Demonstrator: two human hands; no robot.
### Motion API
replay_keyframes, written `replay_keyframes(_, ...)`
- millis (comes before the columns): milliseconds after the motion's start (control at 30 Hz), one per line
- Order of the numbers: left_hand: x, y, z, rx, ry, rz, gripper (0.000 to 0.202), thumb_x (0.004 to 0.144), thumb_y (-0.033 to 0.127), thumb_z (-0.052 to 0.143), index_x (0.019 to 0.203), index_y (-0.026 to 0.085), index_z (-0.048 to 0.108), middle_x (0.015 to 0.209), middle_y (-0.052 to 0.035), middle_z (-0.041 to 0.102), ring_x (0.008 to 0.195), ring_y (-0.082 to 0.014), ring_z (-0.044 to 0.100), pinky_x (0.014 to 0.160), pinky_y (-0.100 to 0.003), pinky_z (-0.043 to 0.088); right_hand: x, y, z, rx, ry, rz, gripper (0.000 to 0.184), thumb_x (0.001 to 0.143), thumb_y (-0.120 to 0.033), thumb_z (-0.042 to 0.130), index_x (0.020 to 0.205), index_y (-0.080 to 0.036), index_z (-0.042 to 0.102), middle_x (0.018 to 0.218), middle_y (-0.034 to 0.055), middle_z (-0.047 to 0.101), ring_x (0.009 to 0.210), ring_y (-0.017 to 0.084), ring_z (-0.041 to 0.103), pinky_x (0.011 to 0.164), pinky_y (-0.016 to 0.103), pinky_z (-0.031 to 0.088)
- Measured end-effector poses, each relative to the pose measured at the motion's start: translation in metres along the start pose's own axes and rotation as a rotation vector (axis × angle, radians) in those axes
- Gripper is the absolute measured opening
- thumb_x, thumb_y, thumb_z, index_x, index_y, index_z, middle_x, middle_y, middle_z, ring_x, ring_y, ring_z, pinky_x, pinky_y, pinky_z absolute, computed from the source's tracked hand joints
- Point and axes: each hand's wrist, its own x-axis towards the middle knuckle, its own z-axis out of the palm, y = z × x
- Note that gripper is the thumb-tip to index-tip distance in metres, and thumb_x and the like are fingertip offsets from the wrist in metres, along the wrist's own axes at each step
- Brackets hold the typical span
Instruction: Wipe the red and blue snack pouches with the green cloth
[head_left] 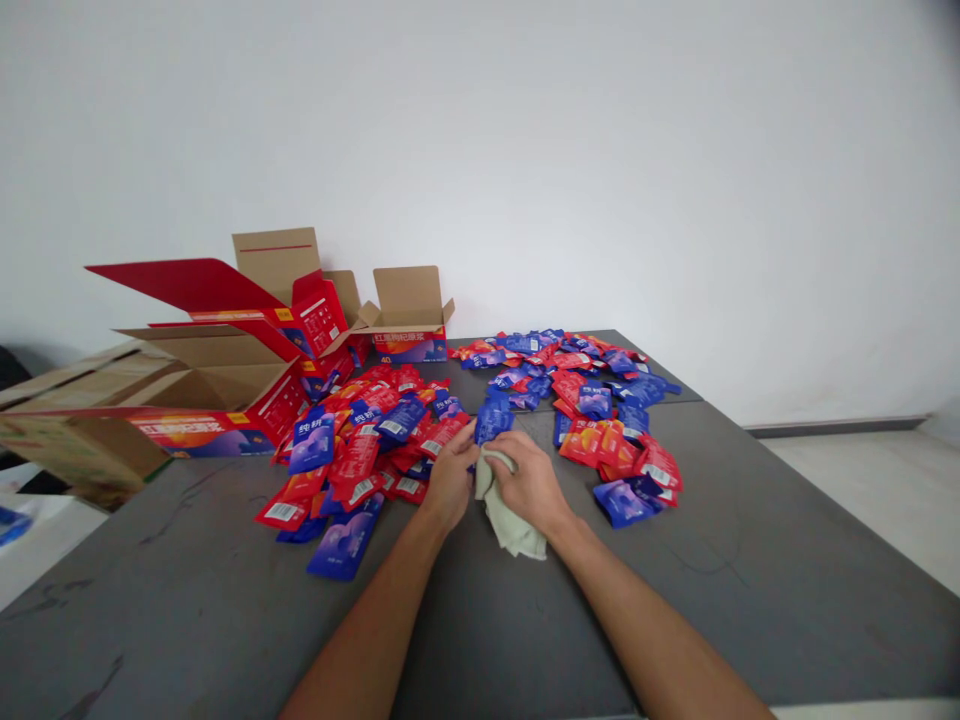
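Between my hands, above the middle of the table, is a blue pouch (493,418) with pale print. My left hand (451,478) is closed on its left edge. In my right hand (527,478) a pale green cloth (511,522) is bunched up against the lower part of the pouch, its loose end hanging toward the table. My right fingers partly cover where cloth and pouch meet. Close to my left hand lies a heap of red and blue pouches (360,455). Right of my hands, more red and blue pouches (611,445) spread in a loose pile.
Open red cartons (259,415) with raised flaps stand at the left, and another open carton (409,345) is against the wall. A brown cardboard box (90,455) sits beyond the left edge. More pouches (540,345) cover the far end of the dark grey table (225,620).
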Motion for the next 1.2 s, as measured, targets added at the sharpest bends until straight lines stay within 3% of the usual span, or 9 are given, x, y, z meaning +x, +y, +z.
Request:
replay_keyframes(133, -0.005, -0.002, 0.004, 0.14, -0.093, -0.052, 0.057, 0.072, 0.022, 0.069, 0.129, 0.019, 0.064, 0.103, -0.009, 0.074, 0.087, -0.0192, 0.067, 0.077, -0.029, 0.05, 0.007, 0.012, -0.014, -0.092, 0.238, 0.107, 0.016, 0.089, -0.022, 0.058, 0.098, -0.021, 0.072, 0.103, 0.0087, 0.068, 0.099, 0.022, 0.062, 0.093, 0.037, 0.05)
replay_keyframes(267, -0.009, -0.005, 0.006, 0.261, -0.207, -0.061, 0.057, 0.076, 0.02, 0.064, 0.133, 0.021, 0.062, 0.119, -0.0087, 0.071, 0.098, -0.0215, 0.067, 0.087, -0.034, 0.05, 0.01, 0.024, -0.024, -0.156, 0.312, 0.152, 0.018, 0.089, -0.023, 0.058, 0.099, -0.02, 0.072, 0.104, 0.0094, 0.068, 0.101, 0.024, 0.062, 0.095, 0.04, 0.049)
replay_keyframes(433, -0.008, -0.007, 0.004, 0.34, -0.127, 0.001, 0.056, 0.084, 0.029, 0.06, 0.14, 0.025, 0.054, 0.135, -0.0058, 0.063, 0.123, -0.024, 0.057, 0.1, -0.039, 0.047, 0.005, 0.014, -0.012, -0.095, 0.13, 0.069, 0.019, 0.089, -0.018, 0.057, 0.1, -0.021, 0.072, 0.105, 0.0077, 0.069, 0.102, 0.021, 0.062, 0.096, 0.036, 0.049)
replay_keyframes(600, -0.002, -0.008, 0.0, 0.373, -0.025, 0.142, 0.051, 0.085, 0.027, 0.058, 0.136, 0.024, 0.058, 0.142, -0.0037, 0.057, 0.137, -0.0206, 0.046, 0.116, -0.038, 0.033, 0.001, -0.004, -0.002, -0.045, -0.076, 0.054, 0.022, 0.087, -0.012, 0.056, 0.1, -0.023, 0.071, 0.105, 0.0048, 0.069, 0.103, 0.019, 0.061, 0.096, 0.032, 0.047)
replay_keyframes(767, 0.0, -0.006, 0.003, 0.365, 0.0, 0.16, 0.049, 0.084, 0.022, 0.053, 0.132, 0.025, 0.062, 0.136, -0.0026, 0.063, 0.132, -0.0206, 0.051, 0.114, -0.037, 0.037, 0.002, -0.004, -0.012, -0.176, -0.207, 0.107, 0.021, 0.084, -0.011, 0.056, 0.093, -0.022, 0.072, 0.101, 0.0039, 0.069, 0.098, 0.018, 0.061, 0.092, 0.028, 0.046)
replay_keyframes(900, 0.0, -0.001, 0.004, 0.332, 0.065, 0.148, 0.05, 0.085, 0.025, 0.053, 0.134, 0.025, 0.06, 0.136, -0.0032, 0.062, 0.116, -0.0223, 0.062, 0.097, -0.037, 0.053, 0.0, 0.005, -0.021, -0.491, -0.35, 0.217, 0.018, 0.078, -0.011, 0.058, 0.084, -0.018, 0.074, 0.092, 0.0089, 0.069, 0.093, 0.022, 0.06, 0.087, 0.031, 0.044)
replay_keyframes(1033, -0.004, 0.003, 0.003, 0.342, 0.042, 0.154, 0.051, 0.086, 0.028, 0.054, 0.137, 0.026, 0.057, 0.135, -0.0041, 0.062, 0.105, -0.0218, 0.065, 0.082, -0.034, 0.058, 0.002, 0.007, -0.018, -0.61, -0.28, 0.239, 0.02, 0.085, -0.018, 0.055, 0.089, -0.017, 0.075, 0.101, 0.0128, 0.07, 0.099, 0.026, 0.056, 0.091, 0.038, 0.041)
replay_keyframes(1100, -0.005, 0.004, 0.003, 0.381, 0.053, 0.182, 0.052, 0.085, 0.026, 0.054, 0.136, 0.024, 0.058, 0.133, -0.0046, 0.063, 0.108, -0.0216, 0.064, 0.086, -0.034, 0.056, 0.004, 0.001, -0.012, -0.555, -0.199, 0.198, 0.026, 0.087, -0.017, 0.053, 0.103, -0.018, 0.073, 0.112, 0.0126, 0.068, 0.105, 0.027, 0.054, 0.095, 0.039, 0.04)
replay_keyframes(1200, -0.003, 0.007, 0.001, 0.452, 0.086, 0.258, 0.05, 0.083, 0.021, 0.054, 0.133, 0.023, 0.061, 0.133, -0.0048, 0.064, 0.12, -0.0219, 0.059, 0.102, -0.036, 0.048, 0.009, -0.012, 0.001, -0.437, -0.196, 0.115, 0.034, 0.087, -0.015, 0.052, 0.117, -0.017, 0.067, 0.12, 0.0125, 0.066, 0.11, 0.027, 0.054, 0.097, 0.04, 0.041)
